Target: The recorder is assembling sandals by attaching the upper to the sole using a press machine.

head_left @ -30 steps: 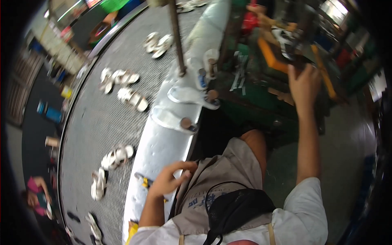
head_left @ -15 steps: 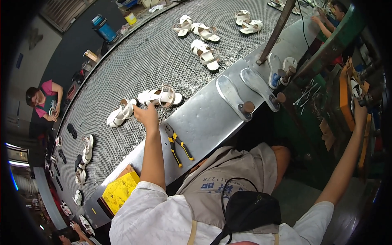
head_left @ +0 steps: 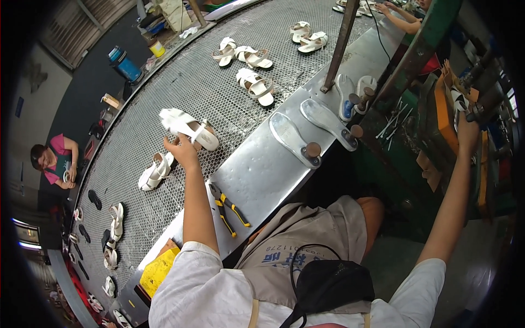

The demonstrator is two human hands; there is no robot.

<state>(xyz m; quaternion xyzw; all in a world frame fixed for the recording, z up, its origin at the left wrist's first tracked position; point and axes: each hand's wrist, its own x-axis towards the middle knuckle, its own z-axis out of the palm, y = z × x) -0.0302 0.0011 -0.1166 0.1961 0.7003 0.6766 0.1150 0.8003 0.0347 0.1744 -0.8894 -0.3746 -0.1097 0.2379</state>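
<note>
Left hand pinching a white sandal over the mesh, right hand up at the machine

Head view, left side: left hand (head_left: pixel 183 154) has thumb and fingers closed on the near side of a white sandal (head_left: pixel 187 127), around the strap area; exact contact partly hidden. Sandal is over the mesh surface (head_left: pixel 186 82), turned toe away to the left, toe end blurred. Can't tell whether its sole touches the mesh. Neighbouring sandal (head_left: pixel 155 174) sits just below the wrist side, very near. Best handling, my judgement: light pinch, strap not pulled out of shape, upper not dented; lift it well clear so it doesn't scuff or knock the other one. White upper likely marks easily, so clean fingertips matter.

Head view, middle: pliers (head_left: pixel 225 205) lie on the metal ledge (head_left: pixel 257 169) beside the left forearm; a sleeve or elbow could catch them, so give them room. Foot-shaped plate (head_left: pixel 288 135) rests farther along the ledge.

Head view, right side: right hand (head_left: pixel 467 134) is raised at a white piece (head_left: pixel 459 103) beside the orange block (head_left: pixel 445 117). Finger closure can't be told. Worth looking there before shifting that hand: metal parts are close.
</note>
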